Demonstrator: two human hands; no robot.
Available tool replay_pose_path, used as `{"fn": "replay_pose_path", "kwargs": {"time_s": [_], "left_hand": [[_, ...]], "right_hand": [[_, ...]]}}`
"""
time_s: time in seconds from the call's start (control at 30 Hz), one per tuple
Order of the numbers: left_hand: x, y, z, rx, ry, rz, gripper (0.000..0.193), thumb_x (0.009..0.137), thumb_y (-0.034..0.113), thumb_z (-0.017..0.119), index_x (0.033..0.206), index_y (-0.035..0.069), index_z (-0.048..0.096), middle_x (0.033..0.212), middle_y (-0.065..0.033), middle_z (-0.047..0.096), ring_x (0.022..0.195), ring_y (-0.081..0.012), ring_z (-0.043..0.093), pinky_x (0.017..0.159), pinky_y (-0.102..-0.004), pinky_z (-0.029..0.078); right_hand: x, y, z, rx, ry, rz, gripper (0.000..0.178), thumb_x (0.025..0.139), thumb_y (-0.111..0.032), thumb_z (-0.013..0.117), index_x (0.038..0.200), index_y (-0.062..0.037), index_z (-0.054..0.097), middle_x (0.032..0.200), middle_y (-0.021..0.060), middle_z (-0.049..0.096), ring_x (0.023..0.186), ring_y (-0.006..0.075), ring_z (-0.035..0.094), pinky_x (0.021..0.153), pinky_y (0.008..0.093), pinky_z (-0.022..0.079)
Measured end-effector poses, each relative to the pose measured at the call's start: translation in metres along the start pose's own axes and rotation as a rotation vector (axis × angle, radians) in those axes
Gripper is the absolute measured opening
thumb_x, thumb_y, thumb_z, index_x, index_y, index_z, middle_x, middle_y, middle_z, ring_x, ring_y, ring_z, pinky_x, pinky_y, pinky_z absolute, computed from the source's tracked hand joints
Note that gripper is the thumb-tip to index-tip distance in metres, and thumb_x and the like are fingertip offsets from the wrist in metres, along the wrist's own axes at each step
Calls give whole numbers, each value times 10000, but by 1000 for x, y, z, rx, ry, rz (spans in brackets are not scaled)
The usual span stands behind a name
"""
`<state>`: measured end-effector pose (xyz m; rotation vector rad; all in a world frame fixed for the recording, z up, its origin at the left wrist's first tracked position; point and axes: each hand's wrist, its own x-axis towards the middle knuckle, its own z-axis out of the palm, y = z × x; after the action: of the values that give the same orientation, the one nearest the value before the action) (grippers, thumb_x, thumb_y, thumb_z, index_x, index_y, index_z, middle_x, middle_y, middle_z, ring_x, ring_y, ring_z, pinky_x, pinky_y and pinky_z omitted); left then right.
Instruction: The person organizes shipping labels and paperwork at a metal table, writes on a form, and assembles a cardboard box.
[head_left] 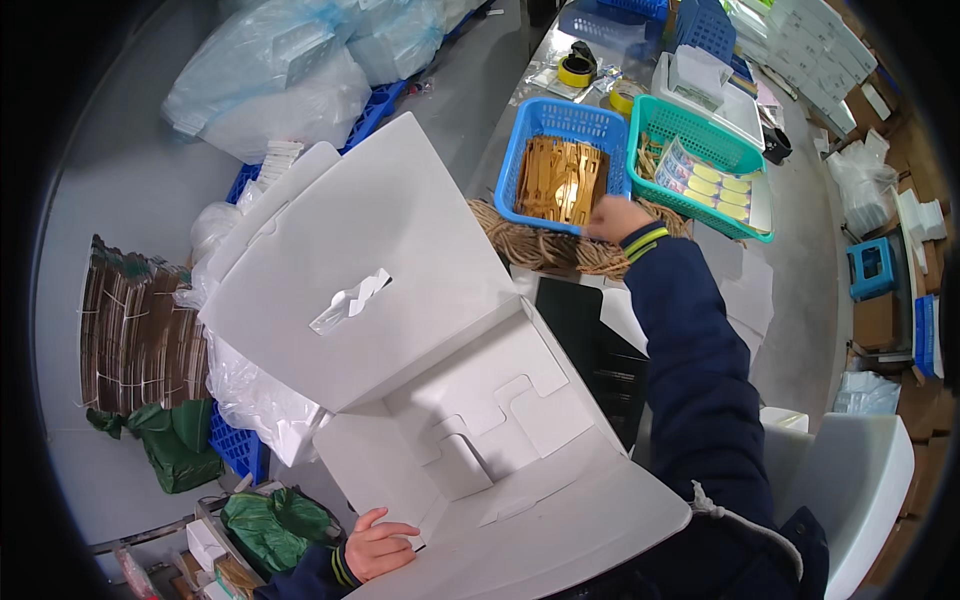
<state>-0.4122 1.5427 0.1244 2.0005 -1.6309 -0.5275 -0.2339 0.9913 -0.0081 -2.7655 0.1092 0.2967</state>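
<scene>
A large white cardboard box (480, 400) stands open in front of me, its lid (340, 240) tilted back to the left with a torn cut-out in the middle. My left hand (380, 545) grips the near left edge of the box, fingers resting over the wall. At the near rim of a blue plastic basket (510, 150) is my right hand (612, 218), its fingers smeared by motion and partly hidden. Flat golden-brown strips (562, 180) lie in that basket. Bundles of tan twisted cord (520, 245) sit just below it.
A green basket (650, 115) with label sheets (705, 183) adjoins the blue one. Yellow tape rolls (575, 70) lie behind. Bagged goods (270, 80) on blue pallets and stacked flat cardboard (140, 330) stand left. A white chair (860, 480) is at right.
</scene>
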Motion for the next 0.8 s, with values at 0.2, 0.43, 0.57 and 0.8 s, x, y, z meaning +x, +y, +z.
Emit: {"fn": "replay_pose_path", "kwargs": {"time_s": [0.2,0.43,0.57,0.8], "left_hand": [[13,-11,-6,-46,-40,27,125,710,77,557,817,97,620,779,-6,600,984,-171,592,996,-391,259],[10,-10,0,-63,-36,8,127,722,130,547,818,89,620,787,-17,612,965,-159,598,983,-357,268],[13,-13,-2,-42,-38,39,131,723,143,545,814,89,622,801,-20,616,957,-160,601,970,-349,276],[8,-11,1,-44,-50,14,131,730,151,543,817,94,622,835,-18,615,953,-152,595,940,-343,290]], "right_hand": [[87,22,50,-1,420,620,202,787,-167,637,856,22,648,890,212,637,833,332,627,717,424,521],[93,-4,59,-194,545,599,261,804,-116,590,1011,41,567,913,272,612,847,337,624,689,396,539],[98,26,52,203,334,637,244,819,-114,567,969,78,578,930,265,615,811,344,631,685,409,539],[89,19,44,36,190,551,217,834,-123,542,949,38,632,935,223,633,824,326,637,703,400,538]]}}
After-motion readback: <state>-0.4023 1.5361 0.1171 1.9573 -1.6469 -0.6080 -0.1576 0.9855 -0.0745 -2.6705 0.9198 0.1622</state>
